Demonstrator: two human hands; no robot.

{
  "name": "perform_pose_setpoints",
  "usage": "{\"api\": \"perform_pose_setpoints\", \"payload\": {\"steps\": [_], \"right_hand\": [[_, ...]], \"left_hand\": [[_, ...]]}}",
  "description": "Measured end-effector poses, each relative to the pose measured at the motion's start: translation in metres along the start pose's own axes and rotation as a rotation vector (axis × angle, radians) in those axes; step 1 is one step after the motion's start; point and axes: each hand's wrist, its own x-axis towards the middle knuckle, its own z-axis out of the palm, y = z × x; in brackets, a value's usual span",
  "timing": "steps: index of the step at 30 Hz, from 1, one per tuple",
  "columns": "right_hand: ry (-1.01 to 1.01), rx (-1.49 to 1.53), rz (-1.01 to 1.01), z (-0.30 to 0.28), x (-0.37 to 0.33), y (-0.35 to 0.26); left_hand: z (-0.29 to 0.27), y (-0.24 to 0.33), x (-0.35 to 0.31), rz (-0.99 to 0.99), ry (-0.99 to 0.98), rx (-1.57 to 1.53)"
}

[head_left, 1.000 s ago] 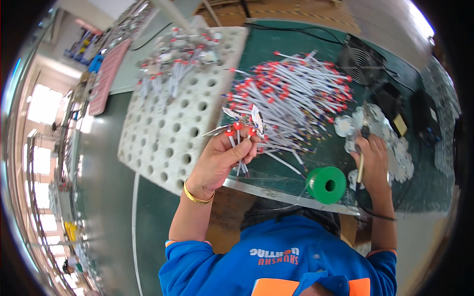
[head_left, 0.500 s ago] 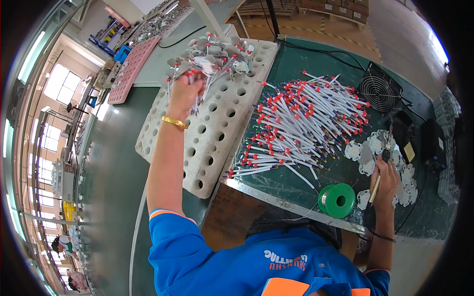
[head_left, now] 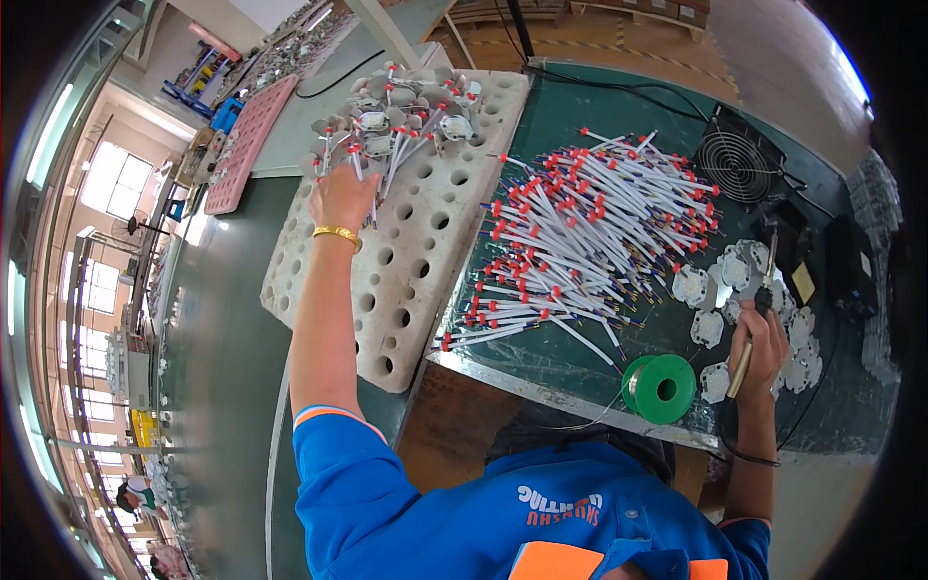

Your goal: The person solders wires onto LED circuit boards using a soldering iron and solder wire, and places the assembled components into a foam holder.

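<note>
On the pale, holed foam board [head_left: 406, 275], my left hand [head_left: 343, 196] is at the near edge of a heap of round metal discs [head_left: 416, 111] with white wires and red caps. Its thumb stands apart from the fingers, which are partly hidden, and I see nothing held. My right hand [head_left: 759, 340] is closed round a soldering iron [head_left: 740, 367], tip pointing away from me. Beneath and beside that hand are flat white, scalloped plates [head_left: 709, 327]. Between my hands lies a large pile of white wires [head_left: 599, 227] with red caps and dark ends.
A green solder spool [head_left: 659, 389] stands near the front edge of the green table [head_left: 541, 362]. A black fan [head_left: 739, 164] sits at the back right, with a dark box [head_left: 851, 275] nearer. A pink holed board [head_left: 249, 145] lies far left.
My left hand has drawn back slightly toward me and left from the heap; a disc blurred by motion before now rests there. My right hand keeps the soldering iron, nearly unmoved.
</note>
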Motion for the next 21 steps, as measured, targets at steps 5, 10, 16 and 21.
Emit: {"api": "perform_pose_setpoints", "payload": {"steps": [5,10,16,21], "right_hand": [[0.039,-0.009,0.004,-0.002,-0.004,-0.001],[0.077,-0.015,0.024,-0.003,-0.010,-0.002],[0.204,0.122,0.219,0.001,-0.018,0.001],[0.226,0.222,0.251,0.008,-0.021,0.003]], "left_hand": [[0.006,-0.008,-0.005,0.101,0.004,-0.053],[0.024,-0.006,-0.009,0.093,-0.013,-0.026],[0.014,-0.016,-0.027,0.076,0.210,-0.176],[0.002,-0.009,-0.064,0.144,0.331,-0.291]]}}
